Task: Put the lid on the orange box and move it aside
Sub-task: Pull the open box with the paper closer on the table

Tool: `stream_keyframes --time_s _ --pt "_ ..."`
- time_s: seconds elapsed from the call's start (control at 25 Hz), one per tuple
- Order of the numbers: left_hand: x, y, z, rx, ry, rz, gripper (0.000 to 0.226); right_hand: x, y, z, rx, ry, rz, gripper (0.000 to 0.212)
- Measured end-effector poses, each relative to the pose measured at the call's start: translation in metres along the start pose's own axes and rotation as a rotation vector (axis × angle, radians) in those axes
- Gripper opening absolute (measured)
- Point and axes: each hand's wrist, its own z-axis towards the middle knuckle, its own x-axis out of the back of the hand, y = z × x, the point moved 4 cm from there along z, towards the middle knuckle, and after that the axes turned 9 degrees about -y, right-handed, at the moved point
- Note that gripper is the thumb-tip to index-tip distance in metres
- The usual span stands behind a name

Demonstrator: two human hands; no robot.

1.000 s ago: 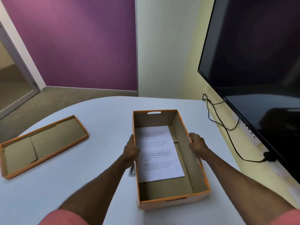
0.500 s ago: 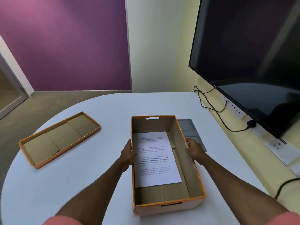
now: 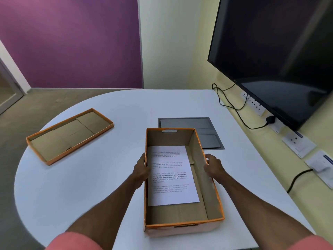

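The orange box (image 3: 209,179) stands open in front of me on the white table (image 3: 100,177), with a printed sheet of paper (image 3: 171,175) lying flat on its bottom. My left hand (image 3: 141,168) presses against its left wall from outside. My right hand (image 3: 213,167) holds the right wall, fingers over the rim. The orange lid (image 3: 69,135) lies upside down, cardboard inside facing up, at the far left of the table, well apart from both hands.
A grey hatch panel (image 3: 201,127) is set in the tabletop just behind the box. A large dark screen (image 3: 277,51) hangs on the right wall above sockets and black cables (image 3: 232,105). The table's curved edge runs along the left.
My head has tilted down and shifted, so the grey panel behind the box has come into view. Both hands stay on the box walls; the box sits nearer to me.
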Motion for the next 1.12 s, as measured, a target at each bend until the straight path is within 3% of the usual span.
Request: stream_keyframes --time_s 1.12 --pt "-0.03 -0.013 -0.004 0.031 0.079 0.035 0.047 -0.016 0.032 0.005 -0.012 -0.077 0.005 0.055"
